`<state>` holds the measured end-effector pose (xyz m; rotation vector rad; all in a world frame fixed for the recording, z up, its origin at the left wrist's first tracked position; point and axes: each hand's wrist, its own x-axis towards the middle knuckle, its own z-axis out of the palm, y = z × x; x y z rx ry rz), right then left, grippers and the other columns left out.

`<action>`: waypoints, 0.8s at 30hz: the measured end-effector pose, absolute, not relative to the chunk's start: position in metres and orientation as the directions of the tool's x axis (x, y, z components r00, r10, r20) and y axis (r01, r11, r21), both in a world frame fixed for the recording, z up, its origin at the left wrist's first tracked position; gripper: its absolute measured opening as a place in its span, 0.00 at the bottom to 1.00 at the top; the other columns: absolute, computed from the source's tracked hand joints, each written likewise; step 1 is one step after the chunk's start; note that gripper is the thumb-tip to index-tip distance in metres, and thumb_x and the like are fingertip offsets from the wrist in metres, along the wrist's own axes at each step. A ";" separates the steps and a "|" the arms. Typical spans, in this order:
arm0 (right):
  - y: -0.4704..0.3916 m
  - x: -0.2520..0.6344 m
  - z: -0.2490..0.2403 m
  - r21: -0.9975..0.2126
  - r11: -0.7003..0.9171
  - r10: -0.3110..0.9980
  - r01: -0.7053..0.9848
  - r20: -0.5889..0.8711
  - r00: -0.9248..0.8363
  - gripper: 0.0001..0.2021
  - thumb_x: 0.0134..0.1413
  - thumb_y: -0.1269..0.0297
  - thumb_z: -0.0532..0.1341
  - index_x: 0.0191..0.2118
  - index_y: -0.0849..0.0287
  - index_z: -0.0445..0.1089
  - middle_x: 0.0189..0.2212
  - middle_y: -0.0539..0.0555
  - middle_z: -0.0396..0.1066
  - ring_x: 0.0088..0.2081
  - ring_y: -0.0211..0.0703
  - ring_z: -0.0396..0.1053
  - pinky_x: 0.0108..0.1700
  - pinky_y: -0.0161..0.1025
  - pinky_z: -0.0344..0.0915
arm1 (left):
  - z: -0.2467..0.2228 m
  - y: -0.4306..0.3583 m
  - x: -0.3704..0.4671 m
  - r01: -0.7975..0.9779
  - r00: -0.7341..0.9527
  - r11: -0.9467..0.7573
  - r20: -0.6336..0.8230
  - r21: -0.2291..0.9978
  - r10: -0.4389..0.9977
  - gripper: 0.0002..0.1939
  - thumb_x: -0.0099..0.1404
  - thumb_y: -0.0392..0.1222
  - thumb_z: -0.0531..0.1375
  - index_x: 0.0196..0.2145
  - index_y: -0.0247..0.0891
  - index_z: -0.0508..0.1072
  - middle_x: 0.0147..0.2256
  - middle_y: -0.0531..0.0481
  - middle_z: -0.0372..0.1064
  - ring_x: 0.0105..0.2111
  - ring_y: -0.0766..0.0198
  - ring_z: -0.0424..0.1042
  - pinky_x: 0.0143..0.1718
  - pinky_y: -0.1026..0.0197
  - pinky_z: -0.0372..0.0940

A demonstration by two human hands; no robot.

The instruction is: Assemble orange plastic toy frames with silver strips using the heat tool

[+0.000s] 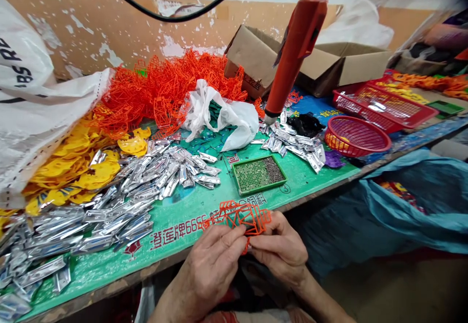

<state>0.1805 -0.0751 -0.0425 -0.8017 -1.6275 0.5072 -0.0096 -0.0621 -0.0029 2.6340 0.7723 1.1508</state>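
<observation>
Between my two hands, just over the table's front edge, is an orange plastic lattice frame [239, 217]. My left hand [214, 259] grips its lower left side with fingers closed. On the other side my right hand [280, 247] pinches the frame's lower right part. A small orange bit [245, 246] sticks out between the fingertips; whether it is part of the frame I cannot tell. Beyond my hands lies a green tray [259, 174] of small metal screws. An orange-red electric screwdriver [298, 50] hangs above the table, tip down.
Silvery metallic pieces [161, 172] cover the left, beside yellow plastic parts [84, 167] and a white sack [47, 99]. Orange frames [164, 84] pile up behind a white plastic bag [237, 118]. Cardboard boxes [351, 67] and a red basket [358, 135] stand right; a blue-green bag [420, 206] sits below.
</observation>
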 end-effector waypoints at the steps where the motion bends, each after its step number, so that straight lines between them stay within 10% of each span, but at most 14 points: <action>1: -0.075 0.181 -0.040 -0.684 0.673 0.727 0.281 0.682 -0.079 0.14 0.54 0.75 0.65 0.44 0.52 0.75 0.29 0.49 0.60 0.31 0.37 0.64 0.32 0.37 0.66 | -0.003 -0.062 -0.009 0.396 0.570 -0.852 0.637 0.342 0.520 0.15 0.64 0.22 0.54 0.46 0.27 0.71 0.42 0.37 0.79 0.37 0.56 0.75 0.38 0.53 0.74; 8: -0.074 0.176 -0.017 -0.386 0.698 0.611 0.603 0.760 -0.221 0.12 0.54 0.78 0.62 0.44 0.63 0.75 0.35 0.57 0.71 0.39 0.43 0.66 0.40 0.41 0.69 | -0.006 -0.059 -0.007 0.434 0.579 -0.848 0.627 0.304 0.521 0.14 0.65 0.23 0.52 0.46 0.27 0.71 0.40 0.37 0.79 0.36 0.57 0.75 0.38 0.55 0.74; 24: -0.074 0.177 -0.042 -0.540 0.638 0.690 0.549 0.718 -0.094 0.14 0.57 0.80 0.61 0.46 0.59 0.73 0.37 0.54 0.67 0.41 0.43 0.63 0.42 0.43 0.64 | -0.012 -0.071 -0.015 0.709 0.326 -0.668 0.735 0.226 0.594 0.10 0.59 0.25 0.65 0.37 0.34 0.75 0.42 0.40 0.77 0.53 0.43 0.63 0.50 0.40 0.60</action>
